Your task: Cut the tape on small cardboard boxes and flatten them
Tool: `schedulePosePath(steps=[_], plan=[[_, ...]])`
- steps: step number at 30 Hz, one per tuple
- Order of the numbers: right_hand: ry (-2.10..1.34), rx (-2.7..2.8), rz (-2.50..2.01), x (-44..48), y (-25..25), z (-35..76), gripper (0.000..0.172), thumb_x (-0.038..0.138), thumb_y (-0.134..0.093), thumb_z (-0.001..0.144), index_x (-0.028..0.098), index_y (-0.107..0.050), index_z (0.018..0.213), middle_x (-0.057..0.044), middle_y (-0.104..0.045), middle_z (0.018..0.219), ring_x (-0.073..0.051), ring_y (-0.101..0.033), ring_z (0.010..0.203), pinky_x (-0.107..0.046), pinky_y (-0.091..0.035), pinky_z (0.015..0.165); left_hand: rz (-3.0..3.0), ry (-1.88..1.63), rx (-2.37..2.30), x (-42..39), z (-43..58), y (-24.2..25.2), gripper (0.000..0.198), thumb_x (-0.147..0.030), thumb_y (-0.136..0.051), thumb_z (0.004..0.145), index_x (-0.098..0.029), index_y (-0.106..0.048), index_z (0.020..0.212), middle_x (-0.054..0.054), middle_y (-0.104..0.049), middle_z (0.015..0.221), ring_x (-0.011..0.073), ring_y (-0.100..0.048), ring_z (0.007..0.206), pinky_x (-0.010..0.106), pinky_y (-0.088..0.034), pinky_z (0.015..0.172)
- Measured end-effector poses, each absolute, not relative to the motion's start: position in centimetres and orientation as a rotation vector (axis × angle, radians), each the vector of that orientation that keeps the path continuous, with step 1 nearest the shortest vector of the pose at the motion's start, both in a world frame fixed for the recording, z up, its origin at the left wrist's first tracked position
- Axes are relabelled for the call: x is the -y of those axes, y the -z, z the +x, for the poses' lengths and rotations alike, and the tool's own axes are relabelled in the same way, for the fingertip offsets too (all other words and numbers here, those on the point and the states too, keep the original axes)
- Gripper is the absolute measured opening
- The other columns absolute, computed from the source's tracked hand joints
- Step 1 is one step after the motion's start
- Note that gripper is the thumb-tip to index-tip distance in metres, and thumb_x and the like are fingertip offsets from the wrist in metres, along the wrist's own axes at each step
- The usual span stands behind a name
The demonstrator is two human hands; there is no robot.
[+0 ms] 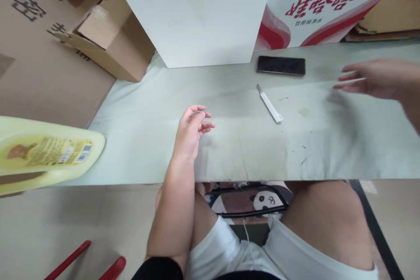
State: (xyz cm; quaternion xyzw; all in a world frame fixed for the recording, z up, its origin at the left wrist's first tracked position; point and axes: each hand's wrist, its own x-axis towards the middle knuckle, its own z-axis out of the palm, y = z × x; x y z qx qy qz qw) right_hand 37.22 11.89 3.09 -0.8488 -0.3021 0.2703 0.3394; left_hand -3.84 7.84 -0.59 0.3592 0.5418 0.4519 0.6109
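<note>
My left hand [193,130] hovers over the cloth-covered table [147,140], left of centre. Its fingers are loosely bent and apart, with nothing visible in them. Off to the right, my right hand [370,79] is raised above the table with fingers stretched out, slightly blurred and holding nothing I can see. Between the two hands lies a slim white-handled tool with a grey tip [271,106], resembling a small craft knife. Behind it, a black phone [281,65] rests flat, dark screen up. Neither hand touches these things.
White cartons [203,22] and a red-and-white printed box [315,13] line the back. An open cardboard box [111,35] stands back left, beside a large brown carton [39,78]. A yellow jug [49,153] is at the left edge. Red stool legs [111,269] show below.
</note>
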Motion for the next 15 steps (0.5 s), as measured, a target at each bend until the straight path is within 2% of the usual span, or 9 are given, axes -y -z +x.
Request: schedulePosePath(steps=[2,5,7,11,15], plan=[[-0.930,0.768,-2.262,-10.9,-2.0,34.8,0.022,0.011,-0.062,0.097,0.009,-0.067,0.076,-0.015,-0.070,0.079,-0.016,-0.067,0.061,-0.047,-0.053,0.076,0.819,-1.058,-1.234,-7.8,-4.2,0.3,0.034,-0.040,-0.073,0.071,-0.022,-0.058,0.096,-0.001,-0.068,0.089,0.0094,-0.066,0.062,0.022,-0.050,0.062],[-1.131,0.894,-2.261,-10.4,-1.4,31.0,0.005,0.017,-0.075,0.090,0.013,-0.076,0.087,-0.015,-0.075,0.087,-0.021,-0.069,0.065,-0.047,-0.056,0.074,0.796,-1.094,-1.218,-7.7,-4.9,-0.2,0.033,-0.040,-0.072,0.071,-0.023,-0.057,0.095,-0.002,-0.067,0.089,0.0089,-0.065,0.061,0.022,-0.050,0.062],[-1.212,1.117,-2.206,-10.9,-1.3,28.6,0.011,0.023,-0.082,0.083,0.017,-0.078,0.092,-0.012,-0.075,0.090,-0.023,-0.070,0.067,-0.044,-0.059,0.067,0.775,-1.137,-1.201,-7.7,-5.6,-0.6,0.031,-0.039,-0.070,0.072,-0.023,-0.056,0.095,-0.002,-0.067,0.088,0.0093,-0.065,0.062,0.023,-0.050,0.062],[-1.216,1.622,-1.901,-13.4,-1.4,23.1,0.017,0.031,-0.081,0.080,0.019,-0.077,0.092,-0.009,-0.074,0.084,-0.023,-0.072,0.069,-0.033,-0.056,0.050,0.711,-1.258,-1.159,-7.6,-7.4,-1.2,0.027,-0.037,-0.067,0.074,-0.023,-0.054,0.094,-0.002,-0.065,0.085,0.0095,-0.064,0.062,0.022,-0.048,0.062],[-1.147,1.856,-1.706,-16.1,-2.1,16.2,0.010,0.028,-0.075,0.082,0.019,-0.075,0.087,-0.007,-0.073,0.079,-0.021,-0.070,0.067,-0.029,-0.052,0.047,0.633,-1.360,-1.130,-7.4,-9.6,-1.6,0.023,-0.036,-0.066,0.074,-0.021,-0.055,0.088,-0.003,-0.063,0.080,0.0081,-0.061,0.059,0.021,-0.047,0.060]])
